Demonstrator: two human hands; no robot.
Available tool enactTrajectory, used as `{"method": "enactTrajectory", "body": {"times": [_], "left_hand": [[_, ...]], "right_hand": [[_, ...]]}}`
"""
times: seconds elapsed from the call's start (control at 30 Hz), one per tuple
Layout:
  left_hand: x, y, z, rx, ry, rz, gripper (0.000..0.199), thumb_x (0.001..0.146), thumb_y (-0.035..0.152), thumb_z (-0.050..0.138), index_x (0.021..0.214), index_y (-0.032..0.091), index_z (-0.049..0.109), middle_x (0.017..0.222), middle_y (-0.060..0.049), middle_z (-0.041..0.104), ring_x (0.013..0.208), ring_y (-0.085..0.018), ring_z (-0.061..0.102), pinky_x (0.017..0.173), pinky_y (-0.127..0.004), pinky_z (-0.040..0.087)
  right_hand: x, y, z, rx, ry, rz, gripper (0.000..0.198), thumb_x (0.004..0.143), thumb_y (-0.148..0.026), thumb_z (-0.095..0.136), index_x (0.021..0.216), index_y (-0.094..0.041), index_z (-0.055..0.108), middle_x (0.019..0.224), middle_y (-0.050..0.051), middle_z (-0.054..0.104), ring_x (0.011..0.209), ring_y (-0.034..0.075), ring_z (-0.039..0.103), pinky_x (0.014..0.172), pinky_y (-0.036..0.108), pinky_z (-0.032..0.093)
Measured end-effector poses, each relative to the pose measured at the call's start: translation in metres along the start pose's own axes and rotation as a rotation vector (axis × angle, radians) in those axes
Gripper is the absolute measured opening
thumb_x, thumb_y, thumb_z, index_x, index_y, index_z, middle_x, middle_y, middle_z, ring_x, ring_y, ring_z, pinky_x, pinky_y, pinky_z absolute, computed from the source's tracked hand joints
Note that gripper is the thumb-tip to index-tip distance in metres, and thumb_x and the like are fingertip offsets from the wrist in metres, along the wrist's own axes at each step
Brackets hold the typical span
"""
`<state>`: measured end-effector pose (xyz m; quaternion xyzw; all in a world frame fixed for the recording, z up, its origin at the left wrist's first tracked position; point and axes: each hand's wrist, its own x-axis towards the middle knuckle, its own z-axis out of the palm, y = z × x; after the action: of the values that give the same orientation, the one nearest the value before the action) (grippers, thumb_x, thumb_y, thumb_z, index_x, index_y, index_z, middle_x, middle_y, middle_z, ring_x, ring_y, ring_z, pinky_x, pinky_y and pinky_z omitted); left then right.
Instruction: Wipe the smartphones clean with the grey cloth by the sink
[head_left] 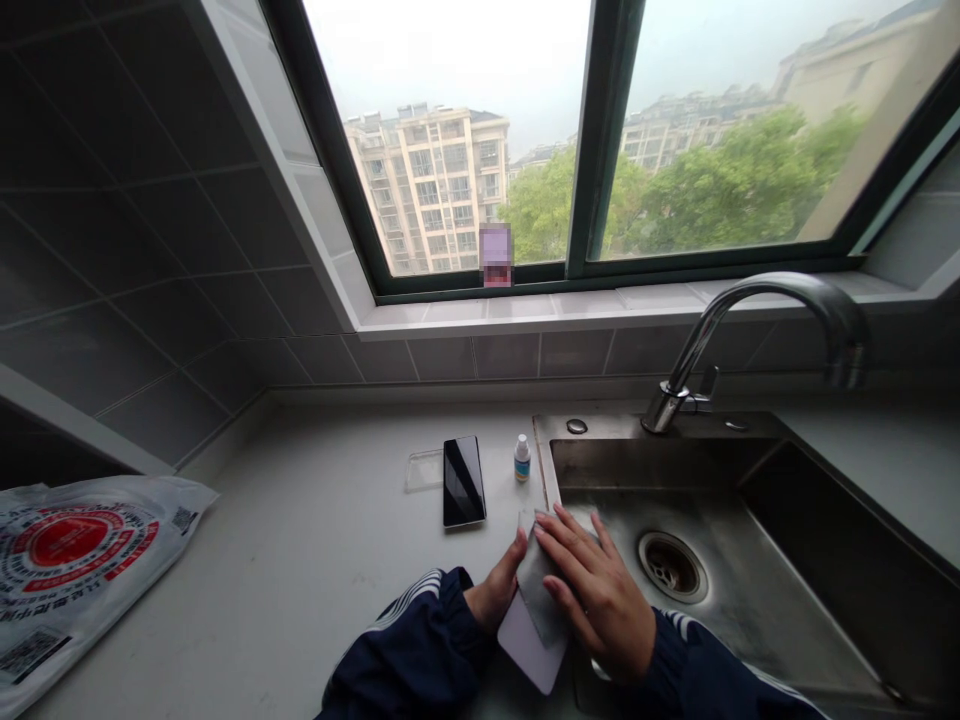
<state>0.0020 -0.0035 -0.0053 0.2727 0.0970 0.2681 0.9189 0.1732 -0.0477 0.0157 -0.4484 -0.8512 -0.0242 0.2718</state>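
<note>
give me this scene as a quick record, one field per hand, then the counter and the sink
left hand: grips the edge of a flat pale object
right hand: lies on a grey cloth over that object, fingers extended
counter: dark-screened phone, clear case at its left, small bottle upright at its right
far left: printed plastic bag
sink: metal, round drain, curved faucet behind

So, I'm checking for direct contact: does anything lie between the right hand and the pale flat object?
Yes: a grey cloth lies between the right hand and the pale flat object, whose near end shows uncovered.
</note>
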Motion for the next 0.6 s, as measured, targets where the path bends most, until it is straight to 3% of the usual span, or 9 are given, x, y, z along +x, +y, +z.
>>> {"method": "enactTrajectory", "body": {"times": [0.33, 0.6], "left_hand": [[0.0, -0.003, 0.006, 0.048, 0.033, 0.003, 0.068, 0.085, 0.062, 0.047, 0.136, 0.018, 0.049, 0.129, -0.011, 0.06, 0.131, -0.026, 0.045, 0.113, -0.037, 0.024], [0.003, 0.0, 0.008, 0.014, 0.026, 0.042, 0.068, 0.088, 0.061, 0.041, 0.137, 0.013, 0.047, 0.128, -0.014, 0.06, 0.129, -0.027, 0.046, 0.113, -0.039, 0.024]], "right_hand": [[-0.002, 0.006, 0.004, 0.116, 0.122, 0.129, 0.047, 0.096, -0.025, 0.044, 0.142, -0.017, 0.043, 0.139, 0.013, 0.05, 0.128, 0.027, 0.048, 0.108, 0.051, 0.037], [-0.002, 0.014, 0.007, 0.135, 0.171, 0.133, 0.044, 0.097, -0.023, 0.043, 0.14, -0.018, 0.045, 0.136, 0.012, 0.054, 0.129, 0.027, 0.048, 0.105, 0.051, 0.04]]}}
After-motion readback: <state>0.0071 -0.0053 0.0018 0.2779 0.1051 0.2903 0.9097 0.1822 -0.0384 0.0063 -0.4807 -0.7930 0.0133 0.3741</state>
